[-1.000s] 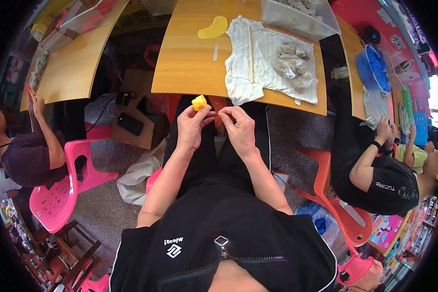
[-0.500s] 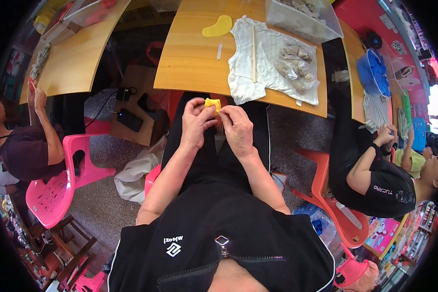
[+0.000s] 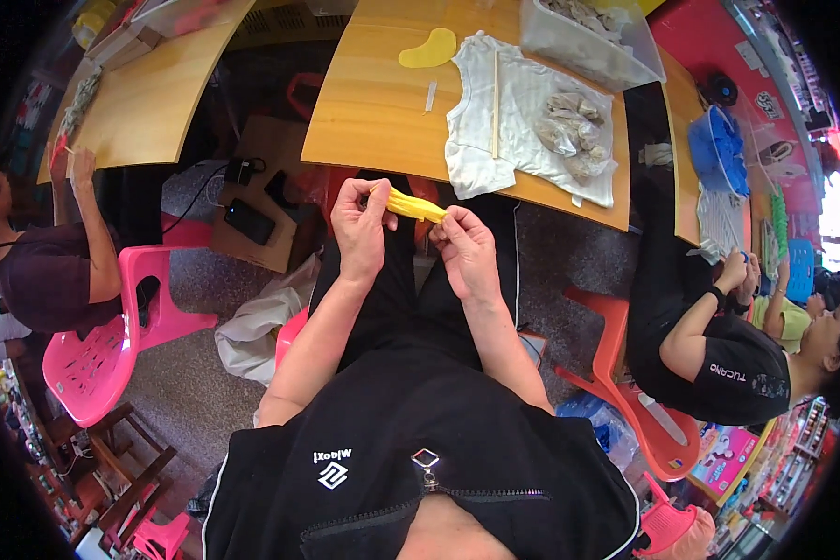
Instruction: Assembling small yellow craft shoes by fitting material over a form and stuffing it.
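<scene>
A yellow piece of soft, stretchy cloth (image 3: 414,205) is drawn out into a narrow band between my hands, above my lap and just off the table's near edge. My left hand (image 3: 360,231) pinches its left end between thumb and fingers. The right end is gripped by the fingertips of my right hand (image 3: 467,252). Beyond my hands, a flat yellow curved shape (image 3: 428,49) lies on the wooden table (image 3: 373,117). To its right a white shirt (image 3: 476,112) is spread out, with a thin wooden stick (image 3: 496,103) across it.
A clear bag of greyish bundles (image 3: 571,128) rests on the shirt. Behind it stands a translucent plastic bin (image 3: 593,51). People sit working at the left (image 3: 61,275) and right (image 3: 719,359), near pink and red chairs. A white sack (image 3: 257,331) lies on the floor.
The yellow cloth was bunched small between my fingers and is now pulled out sideways into a band. My hands have moved slightly apart.
</scene>
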Available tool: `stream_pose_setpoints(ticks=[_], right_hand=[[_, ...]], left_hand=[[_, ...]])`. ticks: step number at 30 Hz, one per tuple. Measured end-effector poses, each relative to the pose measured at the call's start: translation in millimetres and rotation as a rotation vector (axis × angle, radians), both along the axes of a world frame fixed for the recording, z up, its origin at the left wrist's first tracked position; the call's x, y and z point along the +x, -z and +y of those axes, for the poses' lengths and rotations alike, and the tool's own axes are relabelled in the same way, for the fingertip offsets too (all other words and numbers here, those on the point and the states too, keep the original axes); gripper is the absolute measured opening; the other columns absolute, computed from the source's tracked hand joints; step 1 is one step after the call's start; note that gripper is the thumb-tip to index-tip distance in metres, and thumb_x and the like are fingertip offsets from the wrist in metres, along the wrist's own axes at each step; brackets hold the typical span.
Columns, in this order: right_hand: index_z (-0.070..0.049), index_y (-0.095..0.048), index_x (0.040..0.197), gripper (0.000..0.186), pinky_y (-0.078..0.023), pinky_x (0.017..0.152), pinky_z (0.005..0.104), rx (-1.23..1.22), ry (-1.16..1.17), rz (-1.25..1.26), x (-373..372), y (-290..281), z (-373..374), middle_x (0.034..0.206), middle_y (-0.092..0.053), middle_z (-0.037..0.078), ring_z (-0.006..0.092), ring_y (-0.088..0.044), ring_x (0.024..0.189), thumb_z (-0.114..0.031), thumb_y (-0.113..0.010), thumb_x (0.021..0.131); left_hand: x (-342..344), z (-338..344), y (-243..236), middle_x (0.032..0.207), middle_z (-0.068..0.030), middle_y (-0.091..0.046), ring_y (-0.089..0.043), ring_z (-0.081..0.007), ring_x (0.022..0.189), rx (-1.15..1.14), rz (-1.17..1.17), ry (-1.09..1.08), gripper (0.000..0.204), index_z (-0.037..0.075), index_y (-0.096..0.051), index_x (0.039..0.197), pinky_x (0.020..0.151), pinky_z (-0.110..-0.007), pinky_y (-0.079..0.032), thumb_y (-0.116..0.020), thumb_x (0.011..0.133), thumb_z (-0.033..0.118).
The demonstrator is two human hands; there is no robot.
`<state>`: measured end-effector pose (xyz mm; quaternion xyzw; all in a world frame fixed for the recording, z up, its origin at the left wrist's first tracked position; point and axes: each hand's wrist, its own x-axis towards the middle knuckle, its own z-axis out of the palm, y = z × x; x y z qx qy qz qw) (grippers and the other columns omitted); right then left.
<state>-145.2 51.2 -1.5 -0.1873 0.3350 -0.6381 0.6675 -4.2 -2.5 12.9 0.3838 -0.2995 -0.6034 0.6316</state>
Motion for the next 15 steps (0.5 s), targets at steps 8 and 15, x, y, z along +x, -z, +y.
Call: stream_pose_setpoints(ticks=[8, 15], right_hand=[[0.0, -0.062, 0.101, 0.017, -0.043, 0.071, 0.0186, 0.031, -0.04, 0.572, 3.6, -19.7, -8.1, 0.089, -0.061, 0.001, 0.0045, -0.054, 0.076, -0.012, -0.06, 0.09], [0.001, -0.062, 0.096, 0.013, -0.044, 0.068, 0.0179, 0.02, 0.073, 0.494, -1.0, -21.2, -11.8, 0.084, -0.062, 0.0, 0.0043, -0.055, 0.074, -0.01, -0.064, 0.088]], left_hand=[[2.5, 6.1, -2.4, 0.075, -0.0007, -0.058, -0.051, -0.0034, 0.056, 0.015, -0.135, 0.154, 0.009, 0.005, -0.055, 0.092, 0.044, -0.017, -0.037, -0.058, 0.092, 0.014], [7.0, 9.6, -12.7, 0.09, -0.006, -0.065, -0.062, -0.01, 0.074, 0.263, 0.16, 0.419, 0.017, 0.002, -0.058, 0.104, 0.064, -0.022, -0.049, -0.061, 0.087, 0.005]])
